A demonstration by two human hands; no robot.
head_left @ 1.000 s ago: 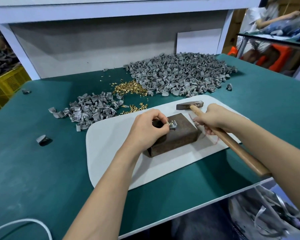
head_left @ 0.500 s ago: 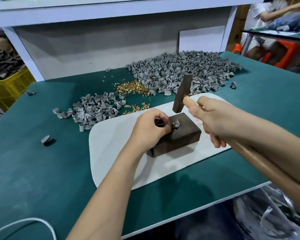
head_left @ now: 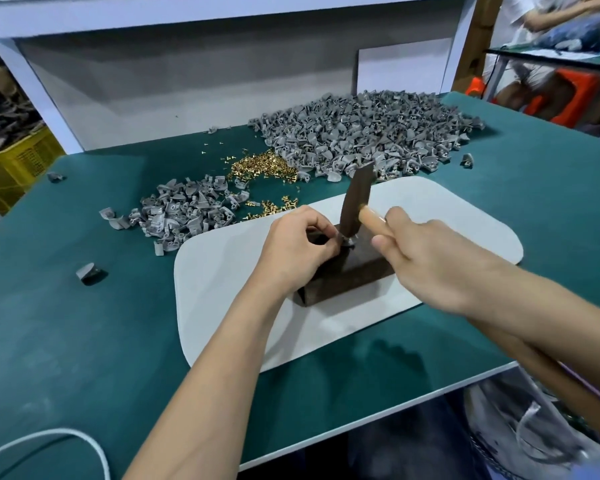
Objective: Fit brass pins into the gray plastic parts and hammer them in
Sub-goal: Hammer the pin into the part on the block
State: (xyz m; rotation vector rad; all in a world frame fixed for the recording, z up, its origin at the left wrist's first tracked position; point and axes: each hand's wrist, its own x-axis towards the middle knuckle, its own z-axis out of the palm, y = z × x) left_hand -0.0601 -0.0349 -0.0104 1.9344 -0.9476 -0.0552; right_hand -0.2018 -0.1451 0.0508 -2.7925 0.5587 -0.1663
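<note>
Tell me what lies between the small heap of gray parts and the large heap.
A scatter of loose brass pins lies there on the green table; the head view shows it.

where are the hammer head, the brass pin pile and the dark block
hammer head (head_left: 356, 199): head view, middle of its metal side
brass pin pile (head_left: 263, 168): head view, centre of the heap
dark block (head_left: 354, 280): head view, its near side face

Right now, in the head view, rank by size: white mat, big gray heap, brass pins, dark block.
1. white rounded mat
2. large heap of gray plastic parts
3. dark rectangular block, brass pin pile: alike, block nearer
</note>
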